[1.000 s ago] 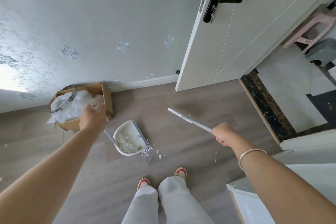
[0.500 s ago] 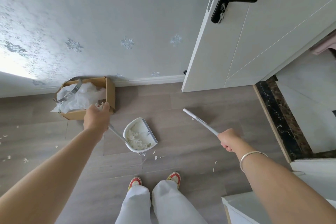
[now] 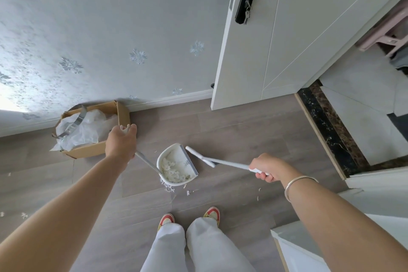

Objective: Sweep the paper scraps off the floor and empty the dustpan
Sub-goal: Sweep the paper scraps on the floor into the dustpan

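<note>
A white dustpan (image 3: 180, 157) stands on the grey wood floor ahead of my feet, with a heap of paper scraps (image 3: 172, 170) inside it. My left hand (image 3: 121, 142) grips the top of its long metal handle (image 3: 147, 162). My right hand (image 3: 265, 166) grips the handle of a white broom (image 3: 220, 161), whose head lies just right of the dustpan's open edge. A few loose scraps (image 3: 169, 189) lie on the floor just below the pan, and others (image 3: 23, 214) at the far left.
A cardboard box (image 3: 99, 148) lined with a clear plastic bag stands against the wall at the left. A white door (image 3: 276, 40) is open at the right, with a dark stone threshold (image 3: 326, 130). White furniture (image 3: 309, 249) is at the lower right. My shoes (image 3: 189, 216) are near the scraps.
My right hand has lowered the broom so its head now lies beside the dustpan's open edge. The left hand keeps its hold on the dustpan handle.
</note>
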A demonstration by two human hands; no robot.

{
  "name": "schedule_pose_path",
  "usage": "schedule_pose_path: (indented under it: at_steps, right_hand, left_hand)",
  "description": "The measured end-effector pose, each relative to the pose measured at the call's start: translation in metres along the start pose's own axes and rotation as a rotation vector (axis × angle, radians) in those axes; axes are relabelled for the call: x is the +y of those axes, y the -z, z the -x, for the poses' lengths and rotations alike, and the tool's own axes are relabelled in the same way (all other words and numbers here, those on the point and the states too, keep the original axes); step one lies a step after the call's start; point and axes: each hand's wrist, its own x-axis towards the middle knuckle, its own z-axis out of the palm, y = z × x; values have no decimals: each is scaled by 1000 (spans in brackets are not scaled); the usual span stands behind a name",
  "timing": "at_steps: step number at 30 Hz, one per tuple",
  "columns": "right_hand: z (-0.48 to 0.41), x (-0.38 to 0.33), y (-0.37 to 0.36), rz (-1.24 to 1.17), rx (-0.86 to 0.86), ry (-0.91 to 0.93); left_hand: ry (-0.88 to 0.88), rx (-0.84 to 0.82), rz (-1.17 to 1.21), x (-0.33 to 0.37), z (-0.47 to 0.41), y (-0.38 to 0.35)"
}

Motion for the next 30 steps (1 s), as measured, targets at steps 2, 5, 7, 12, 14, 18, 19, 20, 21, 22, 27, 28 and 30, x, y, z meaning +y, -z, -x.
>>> schedule_pose_path:
  at_steps: [2, 5, 7, 12, 14, 18, 19, 20, 21, 22, 27, 28, 30]
  right_hand:
    - [7, 0, -12, -14, -71, -52]
    - [16, 0, -29, -46, -133, -95]
    - [23, 0, -36, -101, -156, -103]
    - [46, 10, -46, -335, -226, -99]
    - [52, 19, -48, -353, -194, -103]
    - [60, 42, -58, -361, -102, -113]
    - [61, 49, -61, -376, -78, -110]
    - [65, 54, -63, -386, -51, -107]
    - [68, 61, -66, -395, -15, -105]
    - [71, 68, -68, -399, 29, -109]
    - [73, 110, -65, -398, 266, -143]
    - [71, 119, -62, -413, 296, -147]
    - [66, 138, -53, -431, 351, -152]
  left_hand:
    - [-23, -10, -4, 2, -2, 8]
    - [-30, -10, -18, -1, -8, 24]
    - [-25, -17, -30, -4, -11, 36]
    - [-36, -44, -49, -13, -13, 60]
    - [-59, -57, -82, -15, -15, 64]
    - [-103, -127, -156, -18, -17, 59]
    - [-111, -134, -166, -15, -13, 56]
    - [-124, -134, -176, -15, -12, 52]
    - [-125, -140, -195, -12, -7, 49]
    - [-132, -152, -208, -11, -4, 45]
    - [-159, -189, -209, -6, 9, 18]
    - [-171, -190, -207, -5, 13, 13]
    - [-170, -180, -197, -1, 25, 0]
